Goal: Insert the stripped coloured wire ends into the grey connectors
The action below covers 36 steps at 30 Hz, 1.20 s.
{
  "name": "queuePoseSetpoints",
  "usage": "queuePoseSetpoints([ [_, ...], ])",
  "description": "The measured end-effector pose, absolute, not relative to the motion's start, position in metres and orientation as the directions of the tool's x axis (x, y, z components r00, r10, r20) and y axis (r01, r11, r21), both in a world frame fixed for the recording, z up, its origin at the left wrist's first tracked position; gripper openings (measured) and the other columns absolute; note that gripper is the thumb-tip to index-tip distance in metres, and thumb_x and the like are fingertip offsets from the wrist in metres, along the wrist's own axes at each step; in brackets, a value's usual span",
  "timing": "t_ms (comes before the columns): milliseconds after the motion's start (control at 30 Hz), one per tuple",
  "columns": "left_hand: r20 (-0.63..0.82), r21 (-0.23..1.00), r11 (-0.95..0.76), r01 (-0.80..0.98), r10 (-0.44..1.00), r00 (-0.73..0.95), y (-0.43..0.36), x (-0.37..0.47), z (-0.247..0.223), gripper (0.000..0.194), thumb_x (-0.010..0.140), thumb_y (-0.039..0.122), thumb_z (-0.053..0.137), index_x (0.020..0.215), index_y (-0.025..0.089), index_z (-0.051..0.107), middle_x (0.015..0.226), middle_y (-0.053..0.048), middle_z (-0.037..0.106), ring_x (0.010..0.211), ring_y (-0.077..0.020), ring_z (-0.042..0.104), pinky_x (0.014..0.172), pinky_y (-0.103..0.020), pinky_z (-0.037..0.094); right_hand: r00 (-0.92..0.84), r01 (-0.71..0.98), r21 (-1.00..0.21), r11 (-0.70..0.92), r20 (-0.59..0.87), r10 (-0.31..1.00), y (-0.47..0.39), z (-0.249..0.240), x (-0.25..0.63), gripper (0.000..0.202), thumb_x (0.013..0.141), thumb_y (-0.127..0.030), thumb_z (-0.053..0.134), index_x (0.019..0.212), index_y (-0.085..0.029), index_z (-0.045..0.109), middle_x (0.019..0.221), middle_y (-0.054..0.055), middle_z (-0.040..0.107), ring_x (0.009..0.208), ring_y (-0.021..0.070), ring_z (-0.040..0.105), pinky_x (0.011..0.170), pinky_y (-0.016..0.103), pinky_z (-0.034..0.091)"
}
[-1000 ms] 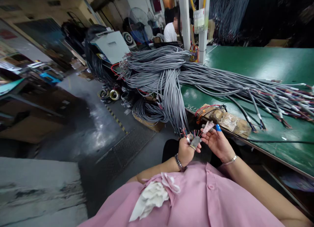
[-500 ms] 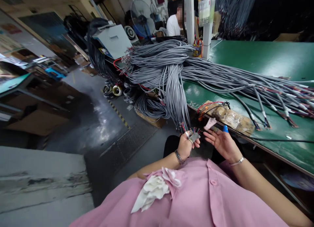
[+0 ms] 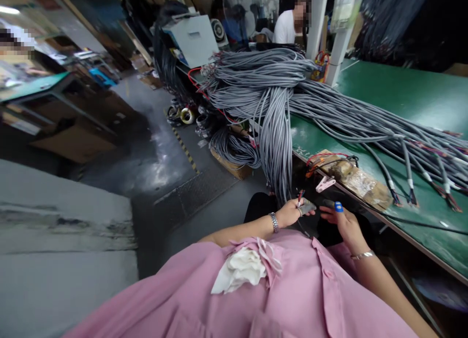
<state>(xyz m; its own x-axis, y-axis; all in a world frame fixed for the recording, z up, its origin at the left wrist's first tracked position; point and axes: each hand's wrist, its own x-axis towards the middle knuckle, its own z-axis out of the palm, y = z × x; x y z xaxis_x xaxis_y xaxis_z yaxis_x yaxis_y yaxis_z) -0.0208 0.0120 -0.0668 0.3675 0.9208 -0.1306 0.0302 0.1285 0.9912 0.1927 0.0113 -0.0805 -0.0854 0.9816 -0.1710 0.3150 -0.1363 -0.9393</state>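
Note:
My left hand [image 3: 290, 213] is closed around the end of a grey cable, where a few coloured wires [image 3: 300, 196] stick up beside the thumb. A grey cover sits on that thumb. Just to its right is my right hand [image 3: 343, 223], fingers stretched out toward the left hand. It wears a blue cover [image 3: 338, 207] on one digit and a grey one on another, and I see nothing held in it. Behind the left hand, a thick bundle of grey cables [image 3: 276, 133] hangs over the table edge. A pink clip [image 3: 325, 183] sits at that edge, near my right hand.
More grey cables with stripped ends lie across the green table [image 3: 395, 89]. A taped brown block [image 3: 356, 179] lies along its front edge, with a black cord running past. Coiled cable [image 3: 234, 150] rests below on cardboard. A person in a white shirt [image 3: 285, 27] sits behind.
The view has swung, so the surroundings sit further right. My right hand has turned from palm-up to more side-on. The wires fanned out at my left fingertips no longer show there.

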Motion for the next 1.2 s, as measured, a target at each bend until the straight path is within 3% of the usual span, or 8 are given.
queuePoseSetpoints([
  [100, -0.197, 0.980, 0.166, 0.114, 0.906, 0.374, 0.003, -0.025, -0.060, 0.036, 0.086, 0.043, 0.052, 0.100, 0.013, 0.064, 0.093, -0.009, 0.068, 0.061, -0.0096, 0.057, 0.062, -0.023, 0.044, -0.101, 0.360, -0.914, -0.186, -0.236, 0.966, -0.001, -0.058, 0.190, 0.048, 0.085, -0.057, 0.050, 0.102, -0.016, 0.066, 0.063, 0.003, 0.063, 0.045, 0.0133, 0.052, 0.044, 0.026, 0.044],
  [267, -0.228, 0.939, 0.092, 0.331, 0.887, 0.401, -0.015, -0.033, -0.036, 0.022, 0.084, 0.035, 0.055, 0.092, 0.018, 0.066, 0.080, -0.001, 0.068, 0.066, -0.0111, 0.059, 0.066, -0.021, 0.044, -0.385, 0.213, -0.977, -0.020, -0.103, 0.917, -0.018, -0.010, 0.174, 0.042, 0.082, -0.041, 0.063, 0.120, -0.023, 0.057, 0.076, 0.003, 0.064, 0.067, 0.0153, 0.059, 0.054, 0.024, 0.049],
  [367, -0.210, 0.926, 0.033, 0.376, 0.874, 0.439, -0.021, -0.037, -0.023, 0.015, 0.079, 0.029, 0.060, 0.090, 0.020, 0.066, 0.081, 0.001, 0.068, 0.075, -0.0130, 0.060, 0.072, -0.022, 0.045, -0.402, 0.148, -0.988, 0.041, -0.022, 0.915, -0.019, 0.008, 0.161, 0.031, 0.082, -0.035, 0.065, 0.110, -0.023, 0.060, 0.083, 0.003, 0.066, 0.068, 0.0148, 0.059, 0.060, 0.025, 0.050],
  [467, -0.156, 0.960, 0.025, 0.280, 0.877, 0.454, -0.026, -0.038, -0.017, 0.024, 0.077, 0.033, 0.064, 0.096, 0.018, 0.064, 0.083, -0.001, 0.067, 0.075, -0.0139, 0.059, 0.072, -0.023, 0.046, -0.390, 0.152, -0.988, 0.032, -0.030, 0.920, -0.014, 0.018, 0.151, 0.021, 0.080, -0.035, 0.066, 0.096, -0.021, 0.063, 0.073, 0.002, 0.063, 0.057, 0.0119, 0.053, 0.050, 0.023, 0.045],
  [633, -0.009, 0.990, 0.061, -0.126, 0.926, 0.377, -0.033, -0.036, -0.018, 0.036, 0.076, 0.042, 0.067, 0.096, 0.013, 0.059, 0.085, -0.005, 0.064, 0.074, -0.0138, 0.059, 0.071, -0.026, 0.048, -0.330, 0.107, -0.991, -0.076, -0.107, 0.938, -0.011, 0.016, 0.141, 0.022, 0.077, -0.040, 0.069, 0.083, -0.020, 0.063, 0.060, 0.000, 0.059, 0.048, 0.0104, 0.047, 0.041, 0.022, 0.034],
  [900, -0.040, 0.982, -0.032, 0.186, 0.928, 0.371, -0.024, -0.036, 0.002, 0.026, 0.081, 0.040, 0.061, 0.077, 0.014, 0.062, 0.069, -0.002, 0.062, 0.061, -0.0110, 0.056, 0.056, -0.020, 0.043, -0.310, -0.124, -0.959, -0.255, -0.206, 0.928, -0.007, 0.000, 0.137, 0.026, 0.073, -0.041, 0.073, 0.081, -0.019, 0.062, 0.062, 0.000, 0.058, 0.051, 0.0105, 0.047, 0.046, 0.023, 0.035],
  [1067, -0.117, 0.992, 0.123, 0.005, 0.930, 0.347, -0.016, -0.030, 0.019, 0.032, 0.080, 0.045, 0.060, 0.073, 0.013, 0.059, 0.065, -0.003, 0.063, 0.055, -0.0112, 0.059, 0.055, -0.023, 0.048, -0.263, -0.215, -0.953, -0.212, -0.153, 0.953, -0.005, 0.009, 0.137, 0.022, 0.075, -0.036, 0.072, 0.078, -0.019, 0.059, 0.060, -0.002, 0.055, 0.051, 0.0090, 0.044, 0.047, 0.022, 0.033],
  [1200, -0.188, 0.957, 0.227, -0.182, 0.959, 0.211, -0.016, -0.025, 0.016, 0.034, 0.078, 0.045, 0.063, 0.076, 0.012, 0.059, 0.067, -0.005, 0.066, 0.050, -0.0105, 0.059, 0.044, -0.019, 0.041, -0.226, -0.193, -0.964, -0.182, -0.137, 0.964, -0.009, 0.014, 0.136, 0.023, 0.075, -0.039, 0.071, 0.079, -0.018, 0.060, 0.059, -0.001, 0.055, 0.050, 0.0089, 0.042, 0.043, 0.022, 0.028],
])
